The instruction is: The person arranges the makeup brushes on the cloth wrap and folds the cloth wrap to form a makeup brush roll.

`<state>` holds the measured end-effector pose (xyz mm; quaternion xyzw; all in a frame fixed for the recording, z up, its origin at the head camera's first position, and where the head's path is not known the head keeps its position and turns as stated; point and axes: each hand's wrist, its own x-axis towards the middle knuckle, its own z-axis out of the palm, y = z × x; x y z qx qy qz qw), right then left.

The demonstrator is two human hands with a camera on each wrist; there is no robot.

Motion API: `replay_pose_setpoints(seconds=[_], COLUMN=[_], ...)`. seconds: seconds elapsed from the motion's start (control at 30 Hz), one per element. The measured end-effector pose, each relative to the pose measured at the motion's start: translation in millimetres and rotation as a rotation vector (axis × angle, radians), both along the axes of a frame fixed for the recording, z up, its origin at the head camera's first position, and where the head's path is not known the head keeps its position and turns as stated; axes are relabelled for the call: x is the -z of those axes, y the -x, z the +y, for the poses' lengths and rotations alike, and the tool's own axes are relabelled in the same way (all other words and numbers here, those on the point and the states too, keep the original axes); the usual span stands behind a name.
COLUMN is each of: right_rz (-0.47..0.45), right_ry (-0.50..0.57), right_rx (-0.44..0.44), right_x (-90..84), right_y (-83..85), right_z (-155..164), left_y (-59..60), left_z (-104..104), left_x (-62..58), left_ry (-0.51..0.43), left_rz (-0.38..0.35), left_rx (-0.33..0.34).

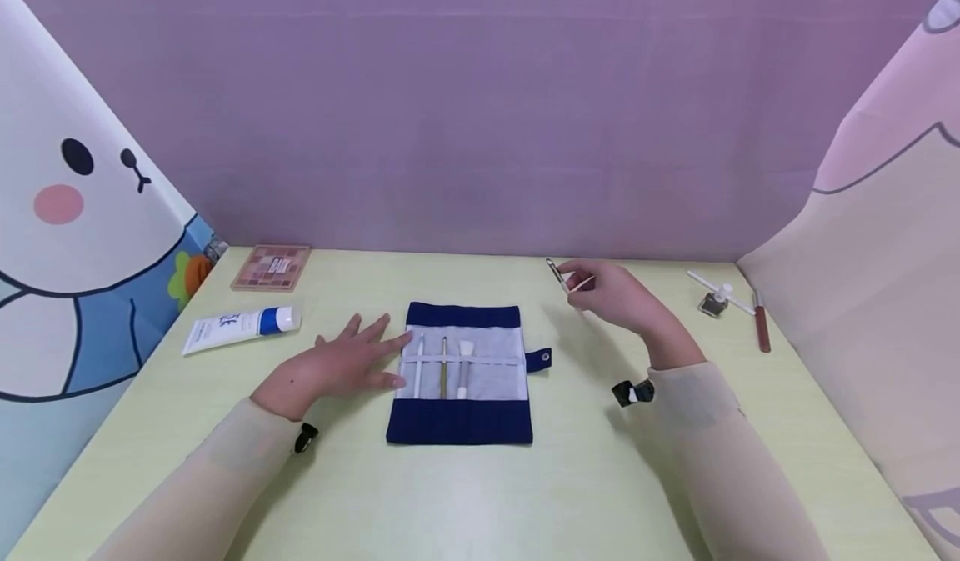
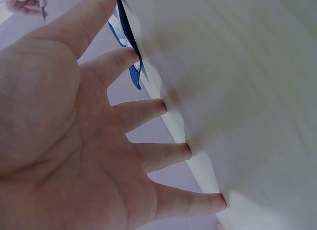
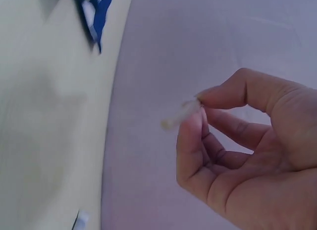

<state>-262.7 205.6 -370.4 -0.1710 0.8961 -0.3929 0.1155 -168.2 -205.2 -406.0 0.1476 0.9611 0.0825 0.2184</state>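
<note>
An unrolled navy fabric brush roll [image 1: 459, 421] lies on the table with its snap tab to the right. Three slim items stand side by side under its elastic band: a white stick [image 1: 419, 367], a gold-brown stick [image 1: 443, 368] and a white-tipped brush [image 1: 465, 361]. My left hand [image 1: 347, 368] rests with fingers spread at the roll's left edge, thumb and index touching it. Above the table, beyond the roll's upper right, my right hand [image 1: 609, 293] pinches a slim dark-tipped brush [image 1: 556, 273] between thumb and fingers. In the right wrist view, the brush's pale end is blurred.
At the left are a pink palette [image 1: 272, 267] and a white tube [image 1: 238, 327] with a blue-banded cap. A small dark bottle [image 1: 712, 303], a white stick [image 1: 703, 281] and a reddish-brown stick [image 1: 762, 328] lie at the right. A purple curtain [image 1: 480, 127] hangs behind the table.
</note>
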Motion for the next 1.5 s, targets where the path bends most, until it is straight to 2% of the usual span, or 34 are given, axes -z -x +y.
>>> replay_pose_setpoints(seconds=[0.37, 0.6, 0.93, 1.23, 1.5], right_rz=[-0.110, -0.162, -0.190, -0.269, -0.294], right_ry=[0.284, 0.400, 0.404, 0.392, 0.253], right_rx=[-0.057, -0.094, -0.093, -0.071, -0.091], right_x=[-4.5, 1.9, 27.0, 37.6, 38.7], right_y=[-1.4, 0.7, 4.8, 8.0, 4.6], right_z=[-44, -74, -97, -108, -110], left_y=[2.3, 1.6, 0.8, 1.5, 1.5], left_z=[-2, -1, 1, 1, 1], left_x=[1.2, -0.7, -2.0, -2.4, -2.8], left_ry=[0.000, 0.000, -0.008, -0.008, -0.012], left_rz=[-0.006, -0.001, -0.010, -0.010, -0.015], left_rx=[-0.001, 0.006, 0.003, 0.000, -0.003])
